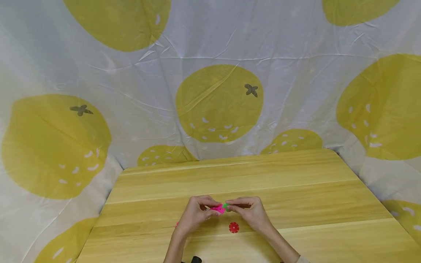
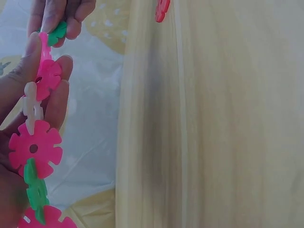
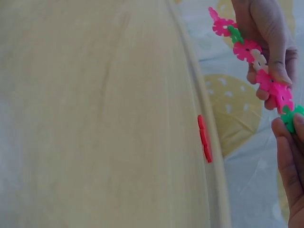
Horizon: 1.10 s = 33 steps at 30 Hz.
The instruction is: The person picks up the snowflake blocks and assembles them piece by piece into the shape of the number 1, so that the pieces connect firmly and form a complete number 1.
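A chain of interlocked flower-shaped plastic discs [image 2: 35,148], in pink, white and green, runs along the palm of my left hand [image 1: 196,213]. The thumb and fingers of that hand pinch the chain near its pink end disc [image 3: 284,96]. My right hand [image 1: 251,212] pinches a green flower-shaped disc [image 3: 290,118] between thumb and fingers. The green disc meets the pink end disc; how deep their slots engage cannot be told. Below the hands, a red flower-shaped disc [image 1: 234,227] lies flat on the table.
The wooden table [image 1: 296,190] spreads around both hands. Behind it and at its sides hangs a white cloth [image 1: 289,87] printed with large yellow fruit. A black object [image 1: 196,259] shows at the bottom edge, beside the left forearm.
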Available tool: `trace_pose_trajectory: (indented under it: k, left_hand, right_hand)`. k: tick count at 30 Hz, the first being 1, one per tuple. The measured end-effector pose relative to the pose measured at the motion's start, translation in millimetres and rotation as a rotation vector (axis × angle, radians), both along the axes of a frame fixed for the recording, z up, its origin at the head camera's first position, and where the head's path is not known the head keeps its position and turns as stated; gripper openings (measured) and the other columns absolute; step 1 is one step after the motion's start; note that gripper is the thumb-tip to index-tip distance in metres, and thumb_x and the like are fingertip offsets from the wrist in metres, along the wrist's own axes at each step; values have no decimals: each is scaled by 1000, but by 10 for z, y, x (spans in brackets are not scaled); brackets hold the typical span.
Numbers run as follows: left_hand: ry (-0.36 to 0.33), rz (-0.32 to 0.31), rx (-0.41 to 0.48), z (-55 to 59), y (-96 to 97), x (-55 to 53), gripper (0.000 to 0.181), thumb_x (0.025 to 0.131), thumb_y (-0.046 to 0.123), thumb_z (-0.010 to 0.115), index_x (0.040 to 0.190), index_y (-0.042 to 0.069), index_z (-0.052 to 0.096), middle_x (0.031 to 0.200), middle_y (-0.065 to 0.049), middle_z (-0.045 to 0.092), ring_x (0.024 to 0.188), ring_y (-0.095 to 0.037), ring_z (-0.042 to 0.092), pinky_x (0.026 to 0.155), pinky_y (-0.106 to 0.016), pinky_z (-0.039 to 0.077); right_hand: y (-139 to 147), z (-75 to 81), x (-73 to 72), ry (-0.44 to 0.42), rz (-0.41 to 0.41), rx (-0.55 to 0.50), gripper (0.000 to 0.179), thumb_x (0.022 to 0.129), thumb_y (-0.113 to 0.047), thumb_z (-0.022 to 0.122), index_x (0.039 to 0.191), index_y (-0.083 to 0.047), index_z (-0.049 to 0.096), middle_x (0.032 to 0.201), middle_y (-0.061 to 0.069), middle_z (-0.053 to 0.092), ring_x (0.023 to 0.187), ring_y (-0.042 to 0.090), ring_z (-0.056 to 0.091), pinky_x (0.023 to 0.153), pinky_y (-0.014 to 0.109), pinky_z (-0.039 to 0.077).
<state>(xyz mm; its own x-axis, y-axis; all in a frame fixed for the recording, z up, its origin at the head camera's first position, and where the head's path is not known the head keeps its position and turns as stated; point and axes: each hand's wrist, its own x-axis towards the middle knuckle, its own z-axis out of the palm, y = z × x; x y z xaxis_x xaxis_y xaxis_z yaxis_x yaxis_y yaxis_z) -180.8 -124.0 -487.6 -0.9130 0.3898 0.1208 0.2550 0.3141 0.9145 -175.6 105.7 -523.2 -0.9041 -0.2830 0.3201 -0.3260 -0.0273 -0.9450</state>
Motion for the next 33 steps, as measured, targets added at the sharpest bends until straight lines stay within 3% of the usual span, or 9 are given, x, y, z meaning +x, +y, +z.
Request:
trace_pose_trajectory:
  k: [8,15,22,26,33]
  left_hand:
    - [-22,1,4,8,-12,1,18,83,11,86,101,10,84,93,-10,78,73,-7,59,57,-16,46]
    - [-58,-16,-11,15,-41,9,18,86,11,84,103,10,83,98,-10,78,78,-9,63,59,-16,49]
    - [-99,-46,-42,28,-81,17,19,89,13,82,108,9,80,105,-10,78,90,-8,68,69,-18,55]
    - [-115,-57,-43,33,-98,20,22,92,17,80,112,8,79,111,-11,77,94,-10,69,75,-20,57]
    - [-137,-86,-16,20,-104,23,26,95,20,77,116,5,77,112,-12,77,93,-10,71,80,-24,60]
  right_hand:
    - [-5,-13,-7,-8,21,-26,24,92,-5,75,109,13,75,102,21,79,88,16,79,81,29,63]
    - [-13,-2,8,-41,4,2,23,92,-10,78,108,6,77,103,18,79,86,18,79,80,29,64]
    - [3,-4,-8,-120,71,-17,24,93,-11,77,112,4,76,105,23,78,88,39,78,81,47,63]
    - [20,-2,-30,-169,102,-25,27,95,-12,75,115,5,75,105,25,77,91,47,75,82,50,61]
    - [53,2,-52,-221,139,-41,34,96,-12,74,121,12,69,109,31,74,91,37,78,82,49,61]
